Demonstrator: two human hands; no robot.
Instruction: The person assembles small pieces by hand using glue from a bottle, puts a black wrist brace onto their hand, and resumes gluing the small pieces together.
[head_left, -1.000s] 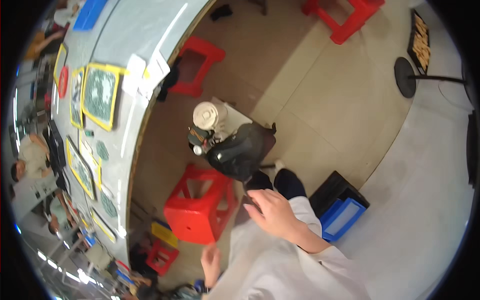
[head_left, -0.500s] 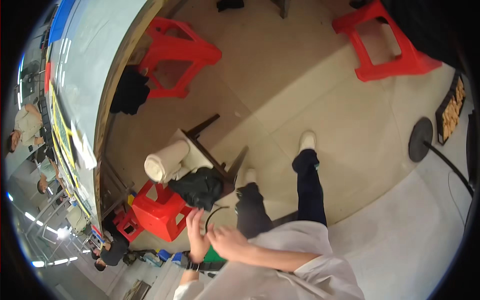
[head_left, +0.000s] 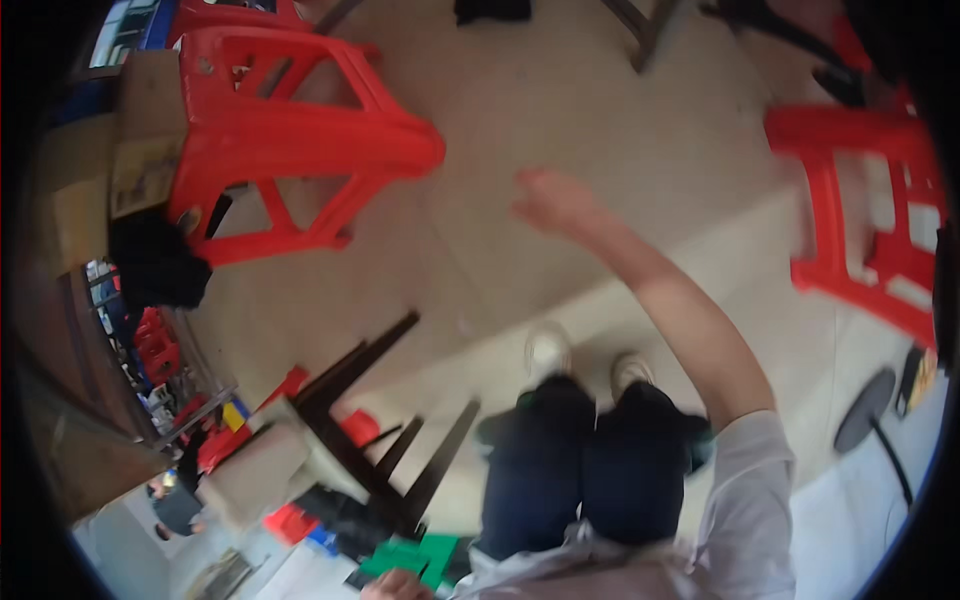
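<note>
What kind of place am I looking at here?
Probably an informal workshop or work hall: red plastic stools stand on a bare tan floor, a dark-legged wooden stool is nearby, and cluttered benches line the left edge.

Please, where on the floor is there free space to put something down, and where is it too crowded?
Bare floor lies between the left red stool and the right red stool, under the raised right hand; another bare patch lies in front of the shoes. It is crowded at the lower left: a dark-legged stool, small coloured items, and the left hand by a green object.

Even daylight, motion blur, strong fisheye bending.
</note>
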